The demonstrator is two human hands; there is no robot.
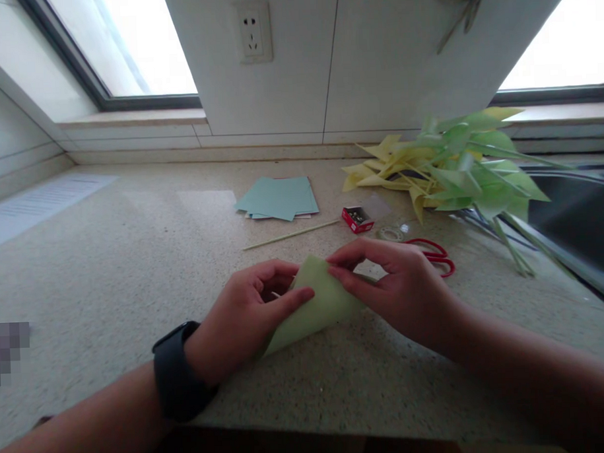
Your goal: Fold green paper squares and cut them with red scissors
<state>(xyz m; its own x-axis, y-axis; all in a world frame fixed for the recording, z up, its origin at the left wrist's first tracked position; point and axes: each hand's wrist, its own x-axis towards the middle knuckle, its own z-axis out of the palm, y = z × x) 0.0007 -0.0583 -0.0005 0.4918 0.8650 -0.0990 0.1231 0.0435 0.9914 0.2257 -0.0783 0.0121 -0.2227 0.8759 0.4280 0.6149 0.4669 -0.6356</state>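
A light green sheet of paper [318, 305] lies folded over on the speckled counter [135, 259] near its front edge. My left hand [246, 317], with a black watch on the wrist, curls its fingers round the paper's left side. My right hand [398, 286] pinches the paper's upper corner between thumb and fingers. Both hands meet over the fold.
Behind the hands lie a thin wooden stick [290, 235], a stack of teal paper sheets [278, 198], a small red box of pins [357, 219], a tape roll [390, 234] and red scissors [434, 253]. Yellow and green paper pinwheels [453, 165] pile at the right beside a dark sink [579, 223].
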